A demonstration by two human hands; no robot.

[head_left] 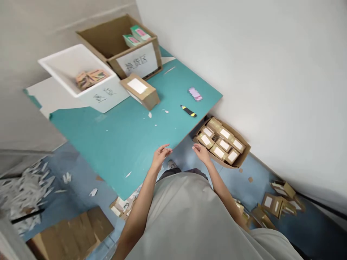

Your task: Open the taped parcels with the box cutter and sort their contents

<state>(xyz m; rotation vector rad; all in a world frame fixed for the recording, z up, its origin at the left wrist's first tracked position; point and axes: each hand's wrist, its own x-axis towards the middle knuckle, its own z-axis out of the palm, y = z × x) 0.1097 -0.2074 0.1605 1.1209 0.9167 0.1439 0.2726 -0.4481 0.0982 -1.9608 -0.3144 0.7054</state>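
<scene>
Two hands empty; left hand [162,156] part-spread, fingers loosely bent, at edge of counter [121,144]; right hand [201,152] likewise slack, nearest floor box [244,156] packed with labelled cartons [223,144]; black-and-yellow cutter [188,111] lies loose on counter; single labelled carton [142,91] beside white bin [105,101], looks closed; orange packs [92,78] inside bin, green packs [140,33] inside large cardboard box [97,39]; work judged partway: packs placed, single carton seemingly uncut; whether floor-box cartons done or left, cannot tell.

pkgs [224,144] in ctn [244,155] r. of tbl [114,144], cutter [188,111] on tbl.
</scene>
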